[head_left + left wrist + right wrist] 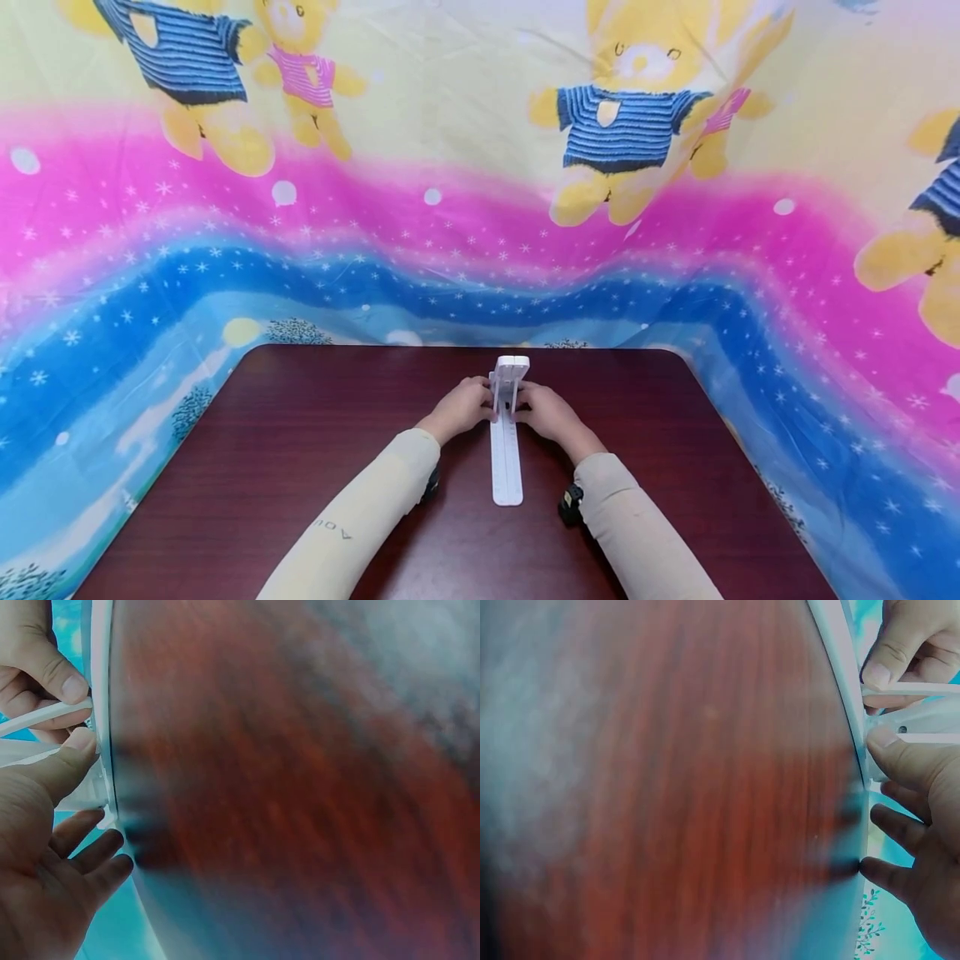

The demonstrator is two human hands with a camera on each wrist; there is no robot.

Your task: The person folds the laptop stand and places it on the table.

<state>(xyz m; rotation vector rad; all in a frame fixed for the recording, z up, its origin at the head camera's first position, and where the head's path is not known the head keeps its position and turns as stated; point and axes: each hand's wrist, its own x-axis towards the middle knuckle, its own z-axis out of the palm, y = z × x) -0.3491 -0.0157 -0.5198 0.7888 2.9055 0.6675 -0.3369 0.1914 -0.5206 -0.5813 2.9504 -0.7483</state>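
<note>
A white folding stand (507, 467) is on the dark red tabletop, its long flat strip pointing towards me and its far part raised upright on thin side struts. From the left, my left hand (465, 407) pinches one strut low down between thumb and fingers. My right hand (551, 412) pinches the strut opposite. In the left wrist view, the left thumb (75, 746) lies along the white part while the lower fingers spread away from it. The right thumb (889, 742) lies similarly in the right wrist view. Fingers partly hide the strut bases.
The dark red table (337, 467) has rounded far corners. Behind it and along both sides hangs a cloth (450, 225) printed with bears, snowflakes and pink and blue bands. A black wrist device (571, 504) shows under the right sleeve.
</note>
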